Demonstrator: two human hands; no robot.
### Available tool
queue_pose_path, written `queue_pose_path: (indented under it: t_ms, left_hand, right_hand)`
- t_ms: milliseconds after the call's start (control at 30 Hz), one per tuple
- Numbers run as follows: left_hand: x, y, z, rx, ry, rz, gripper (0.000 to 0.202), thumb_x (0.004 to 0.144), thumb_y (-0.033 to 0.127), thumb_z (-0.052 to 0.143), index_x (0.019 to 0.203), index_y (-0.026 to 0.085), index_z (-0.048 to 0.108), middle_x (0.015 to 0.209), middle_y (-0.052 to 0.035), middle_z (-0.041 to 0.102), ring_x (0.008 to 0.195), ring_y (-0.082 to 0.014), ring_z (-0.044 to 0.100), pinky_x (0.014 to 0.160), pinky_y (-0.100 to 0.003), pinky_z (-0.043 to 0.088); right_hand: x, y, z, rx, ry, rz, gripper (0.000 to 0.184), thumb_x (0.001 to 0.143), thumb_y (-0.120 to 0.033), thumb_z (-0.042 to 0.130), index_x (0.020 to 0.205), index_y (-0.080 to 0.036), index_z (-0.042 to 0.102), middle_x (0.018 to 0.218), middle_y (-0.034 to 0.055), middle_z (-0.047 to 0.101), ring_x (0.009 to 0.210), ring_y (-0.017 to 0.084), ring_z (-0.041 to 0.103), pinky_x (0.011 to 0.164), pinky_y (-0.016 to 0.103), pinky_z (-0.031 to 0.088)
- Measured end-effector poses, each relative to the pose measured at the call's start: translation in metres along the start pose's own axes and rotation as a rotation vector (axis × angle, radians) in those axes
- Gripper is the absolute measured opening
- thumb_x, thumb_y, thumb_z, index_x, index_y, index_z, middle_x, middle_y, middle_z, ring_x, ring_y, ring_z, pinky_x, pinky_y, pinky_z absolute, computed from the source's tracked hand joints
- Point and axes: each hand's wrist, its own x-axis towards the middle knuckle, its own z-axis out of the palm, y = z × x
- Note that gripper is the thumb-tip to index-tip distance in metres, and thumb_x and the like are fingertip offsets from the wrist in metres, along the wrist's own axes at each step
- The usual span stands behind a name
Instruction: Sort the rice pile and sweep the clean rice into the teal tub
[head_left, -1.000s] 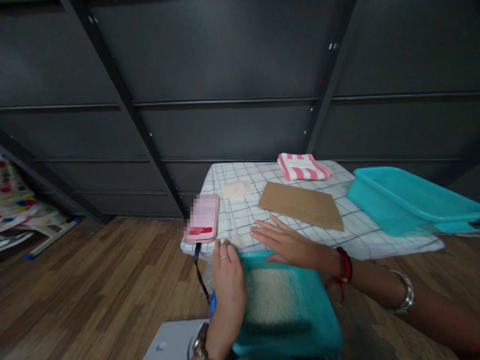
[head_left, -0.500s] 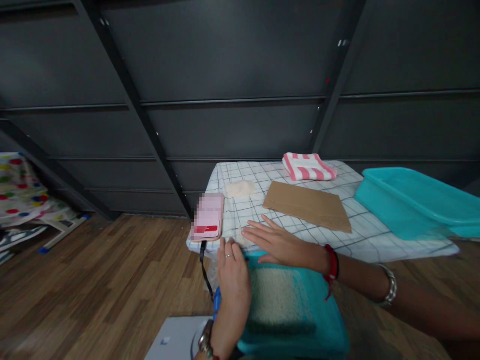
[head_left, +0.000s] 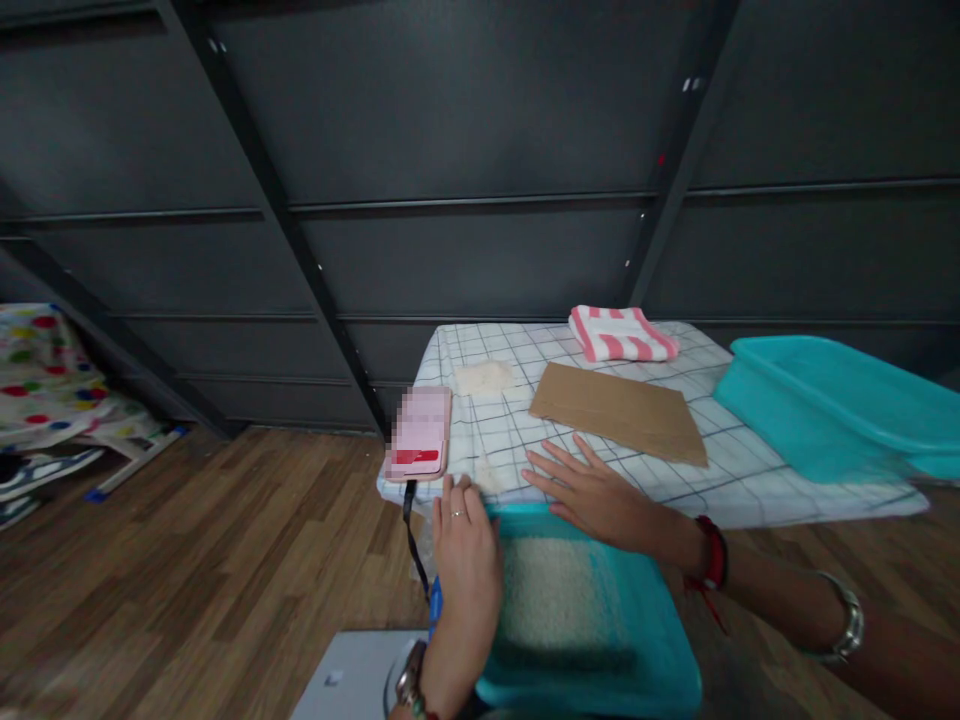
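Observation:
My left hand (head_left: 466, 550) lies at the left rim of a teal bin (head_left: 592, 695), fingers stretched forward to the table edge and nothing seen in them. My right hand (head_left: 600, 500) is open, fingers spread, over the near edge of the table and the bin's far rim. The bin holds a bed of pale, rice-like grains (head_left: 555, 590). A small pale patch (head_left: 489, 478) lies on the checked cloth (head_left: 525, 345) between my hands. Farther back on the cloth is a larger beige patch (head_left: 484, 377), perhaps the same grains.
A pink phone (head_left: 420, 432) with a black strap lies at the table's left edge. Flat cardboard (head_left: 619, 412) and a folded pink-striped towel (head_left: 622, 334) lie on the cloth. Another teal bin (head_left: 810, 420) stands at the right. A grey box-like object (head_left: 352, 680) is below left.
My right hand has moved right, away from my left hand, uncovering the small pale patch on the cloth. My left hand has stayed at the bin's left rim.

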Motion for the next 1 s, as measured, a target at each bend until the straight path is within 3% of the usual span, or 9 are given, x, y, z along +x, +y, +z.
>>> queue_pose_path:
  t_ms: [133,333,467,667,833,933,1000]
  left_hand:
    - [-0.004,-0.002,-0.006,-0.005,0.066,-0.001,0.037,0.079,0.010,0.051,0.116,0.007,0.047,0.120,-0.0224,0.057,0.122,-0.0334,0.048,0.092,-0.052,0.046]
    - [-0.012,-0.004,-0.013,0.018,0.153,0.014,0.008,0.076,0.010,0.057,0.084,0.012,0.056,0.121,-0.0241,0.051,0.132,-0.0418,0.030,0.093,-0.057,0.045]
    - [-0.016,-0.003,-0.013,0.044,0.126,0.024,0.013,0.077,0.008,0.055,0.088,0.013,0.061,0.126,-0.0210,0.051,0.132,-0.0401,0.032,0.095,-0.060,0.043]
    - [-0.016,-0.001,-0.009,0.018,0.102,0.188,0.026,0.076,0.002,0.054,0.097,0.012,0.066,0.128,-0.0204,0.050,0.130,-0.0399,0.034,0.092,-0.056,0.047]
    - [-0.013,0.000,-0.012,-0.184,0.061,0.264,0.037,0.075,-0.002,0.049,0.093,0.023,0.069,0.129,-0.0118,0.049,0.132,-0.0339,0.033,0.092,-0.053,0.049]
    - [-0.013,-0.002,-0.014,-0.236,0.098,0.224,0.033,0.076,-0.002,0.046,0.085,0.021,0.067,0.127,-0.0106,0.049,0.130,-0.0322,0.035,0.094,-0.054,0.048]
    - [-0.013,-0.003,-0.015,-0.200,0.162,0.157,0.028,0.080,0.002,0.046,0.091,0.018,0.065,0.124,-0.0137,0.050,0.127,-0.0328,0.038,0.092,-0.056,0.048]
  right_hand:
    - [0.000,-0.005,0.003,0.043,-0.034,0.028,0.042,0.093,-0.022,0.039,0.134,-0.019,0.045,0.137,0.0112,0.048,0.129,0.028,0.038,0.101,0.058,0.031]
    - [0.000,-0.008,0.000,0.037,0.015,0.055,0.042,0.093,-0.020,0.037,0.133,-0.016,0.047,0.134,0.0139,0.051,0.127,0.028,0.040,0.101,0.058,0.031]
    - [0.000,-0.008,0.001,0.025,0.016,0.047,0.041,0.092,-0.020,0.039,0.131,-0.016,0.048,0.132,0.0137,0.053,0.126,0.027,0.042,0.101,0.056,0.032]
    - [0.001,-0.008,0.001,-0.009,0.021,0.024,0.040,0.092,-0.019,0.037,0.130,-0.014,0.049,0.131,0.0138,0.053,0.125,0.027,0.043,0.099,0.055,0.035]
    - [0.000,-0.008,0.002,-0.012,0.033,0.019,0.041,0.091,-0.018,0.038,0.130,-0.014,0.049,0.131,0.0142,0.053,0.126,0.026,0.042,0.101,0.054,0.034]
    - [0.000,-0.008,0.003,0.001,0.047,0.026,0.041,0.090,-0.018,0.039,0.130,-0.015,0.049,0.131,0.0137,0.054,0.126,0.026,0.042,0.102,0.054,0.033]
    - [0.000,-0.007,0.003,0.007,0.046,0.029,0.041,0.091,-0.018,0.040,0.130,-0.015,0.048,0.130,0.0137,0.054,0.126,0.026,0.042,0.101,0.054,0.034]
